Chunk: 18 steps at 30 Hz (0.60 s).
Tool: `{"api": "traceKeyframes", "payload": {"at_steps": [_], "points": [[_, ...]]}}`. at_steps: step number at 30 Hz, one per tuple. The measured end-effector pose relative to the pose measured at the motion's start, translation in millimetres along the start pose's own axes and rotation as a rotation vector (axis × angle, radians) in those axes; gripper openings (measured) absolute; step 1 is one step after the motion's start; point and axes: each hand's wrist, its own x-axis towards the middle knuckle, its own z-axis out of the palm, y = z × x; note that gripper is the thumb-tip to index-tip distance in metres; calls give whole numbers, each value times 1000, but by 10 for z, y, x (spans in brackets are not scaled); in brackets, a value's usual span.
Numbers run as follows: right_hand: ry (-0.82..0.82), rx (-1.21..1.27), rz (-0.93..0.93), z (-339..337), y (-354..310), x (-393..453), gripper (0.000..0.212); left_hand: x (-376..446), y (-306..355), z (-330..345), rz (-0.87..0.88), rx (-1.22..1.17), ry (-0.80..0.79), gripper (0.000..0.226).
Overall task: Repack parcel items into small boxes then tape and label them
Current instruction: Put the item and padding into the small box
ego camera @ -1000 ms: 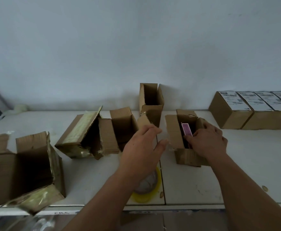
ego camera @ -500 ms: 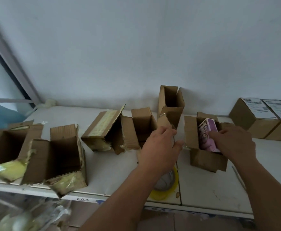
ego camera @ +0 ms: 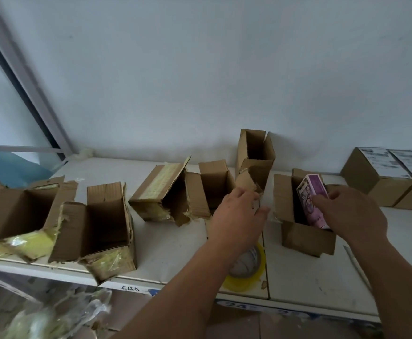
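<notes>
Broadly, by size:

Table: white, smooth, scuffed panels; serves as the packing bench.

Torn boxes: corrugated brown card, near left, flaps ragged with crumpled yellow tape; seemingly the opened parcels, set aside once gutted.

Split box: mid-table, lying on its side, yellow-taped face up.

Labelled boxes: far right, square-edged and closed, white printed labels on top; judged finished and lined up out of the way.

Tall box: far centre, on end against the wall, mouth facing the viewer, showing nothing inside.

Small box: right of centre, upright, flaps standing open to receive goods.

Left hand: fingers loosely curled beside the small box's left flap; whether it pinches the flap or a scrap of clear tape cannot be told. Likely steadying the box.

Right hand: fingers pinching the carton's near edge, probably to slide it down.

Carton: the parcel item; slim, glossy, pink-purple with printed figures, tilted, lower end inside the small box, upper half projecting.

Tape roll: yellow ring, near edge, partly under the left forearm; kept within reach for sealing.
</notes>
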Motion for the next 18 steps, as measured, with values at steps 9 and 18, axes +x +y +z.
{"api": "traceKeyframes", "payload": {"at_steps": [9,18], "points": [[-29,68,2,-82,-5,-23,25,98,121,198,-20,-38,6,43],[-43,133,45,-70,106,14,22,452,168,117,-134,-180,136,31]]}}
